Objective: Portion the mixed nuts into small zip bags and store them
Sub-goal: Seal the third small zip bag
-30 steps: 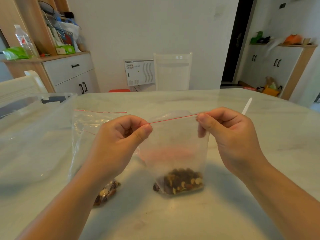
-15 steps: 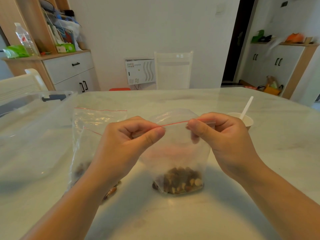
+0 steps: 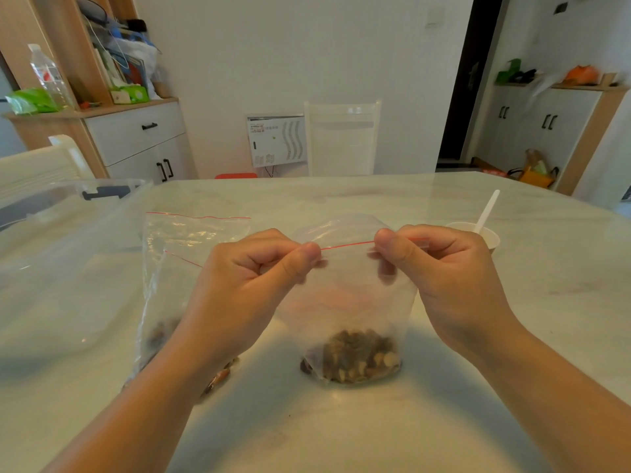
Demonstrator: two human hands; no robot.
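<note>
Counter (image 3: 341, 435): pale marble surface, carries everything.
Clear bin (image 3: 51, 240): far left of the small zip bag, on the counter.
Second bag (image 3: 177, 247): just left of the small zip bag, partly behind the left arm, some nuts inside.
Small zip bag (image 3: 348, 302): stands upright at the counter's middle.
Left hand (image 3: 246, 288): fingers pinch the bag's red zip line.
Right hand (image 3: 440, 271): fingers pinch the same line, further right.
Mixed nuts (image 3: 355, 356): at the bag's bottom.
Paper cup (image 3: 491, 235): right behind the bag, white spoon (image 3: 488, 209) inside.
</note>
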